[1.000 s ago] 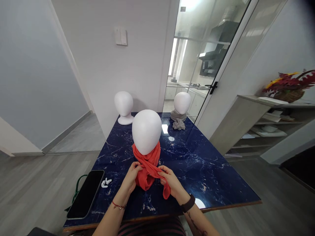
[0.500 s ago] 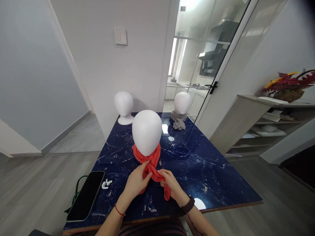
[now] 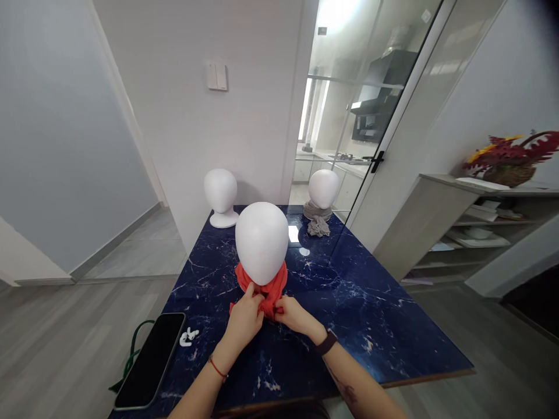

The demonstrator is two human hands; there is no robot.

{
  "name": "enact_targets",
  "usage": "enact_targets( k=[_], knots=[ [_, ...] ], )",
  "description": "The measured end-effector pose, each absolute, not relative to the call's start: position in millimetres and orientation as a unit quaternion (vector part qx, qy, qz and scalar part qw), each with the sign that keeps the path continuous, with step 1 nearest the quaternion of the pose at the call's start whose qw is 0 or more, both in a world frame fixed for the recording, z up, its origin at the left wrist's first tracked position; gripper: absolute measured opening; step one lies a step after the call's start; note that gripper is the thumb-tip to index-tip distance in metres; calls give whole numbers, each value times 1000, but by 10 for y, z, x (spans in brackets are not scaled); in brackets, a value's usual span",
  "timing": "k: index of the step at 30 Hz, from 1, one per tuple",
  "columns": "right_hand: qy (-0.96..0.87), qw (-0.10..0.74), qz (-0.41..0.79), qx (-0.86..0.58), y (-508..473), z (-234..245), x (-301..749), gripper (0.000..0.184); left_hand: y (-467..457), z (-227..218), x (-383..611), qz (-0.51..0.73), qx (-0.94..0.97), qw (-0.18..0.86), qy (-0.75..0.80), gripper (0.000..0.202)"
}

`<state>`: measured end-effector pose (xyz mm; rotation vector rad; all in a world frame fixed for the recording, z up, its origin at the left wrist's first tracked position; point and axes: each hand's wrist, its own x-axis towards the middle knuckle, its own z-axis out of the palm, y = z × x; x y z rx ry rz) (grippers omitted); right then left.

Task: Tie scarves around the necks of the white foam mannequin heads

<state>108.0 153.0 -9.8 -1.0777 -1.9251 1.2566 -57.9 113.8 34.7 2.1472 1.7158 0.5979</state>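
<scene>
"What have you got there?"

"A crumpled red cloth scarf [image 3: 279, 283], wrapped round the neck of a smooth white mannequin head [image 3: 262, 241], toward the near edge of a glossy navy marbled table [image 3: 349, 302]."

"And your hands?"

"My right hand [image 3: 293, 315] pinches a short end of it. My left hand [image 3: 247, 314] bends against the bunched front; I can't tell whether its fingers grip."

"What's around it?"

"White earbuds [image 3: 188, 336] and a flat black-screened phone [image 3: 151, 361] by the near left corner; a bare white head [image 3: 220, 191] at the far left corner; wrinkled grey cloth [image 3: 318, 226] round another white head [image 3: 324, 188] by the far right."
</scene>
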Motion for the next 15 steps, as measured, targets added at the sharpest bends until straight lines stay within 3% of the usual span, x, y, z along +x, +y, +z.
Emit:
enact_targets(
  k=[3, 7, 10, 14, 15],
  knots=[
    [-674, 406, 423, -449, 1605, -225, 894, 10, 1140, 312, -592, 285, 744, 221, 562, 25],
    [-564, 483, 473, -474, 1591, -327, 792, 20, 1147, 235, -595, 308, 727, 258, 557, 27],
    [-476, 510, 556, -452, 1551, -329, 790, 24, 1133, 209, -586, 305, 707, 284, 571, 32],
    [-436, 508, 608, -427, 1530, -287, 803, 21, 1129, 203, -592, 360, 629, 374, 578, 15],
    [-450, 510, 595, -428, 1531, -276, 808, 20, 1142, 191, -597, 390, 590, 404, 580, 18]
  ],
)
